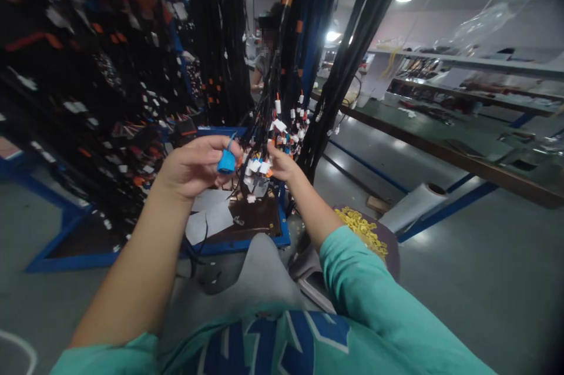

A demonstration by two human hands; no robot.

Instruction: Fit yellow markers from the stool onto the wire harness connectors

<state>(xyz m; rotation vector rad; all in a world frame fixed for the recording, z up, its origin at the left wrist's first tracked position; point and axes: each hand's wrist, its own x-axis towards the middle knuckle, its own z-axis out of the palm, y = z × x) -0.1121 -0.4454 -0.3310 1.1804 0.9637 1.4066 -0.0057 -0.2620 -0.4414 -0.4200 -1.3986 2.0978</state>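
My left hand (196, 164) pinches a small blue roll of tape (226, 162), with a narrow blue strip standing up from it. Across from it, my right hand (282, 164) is closed around the lower part of a hanging wire bundle (265, 122); its fingers are partly hidden behind the wires. White connectors (254, 167) on the wire ends cluster between my two hands. More white and orange-wired plugs hang just above and beyond the right hand.
Thick black cable bundles (339, 63) hang around me, with a dense mass of harnesses (110, 81) at left. Below stands a blue-framed rack (247, 244) with white sheets (214, 219). Yellow pieces (363, 231) lie on a stool at right, near a long workbench (440, 140). Another person (263, 66) is behind the cables.
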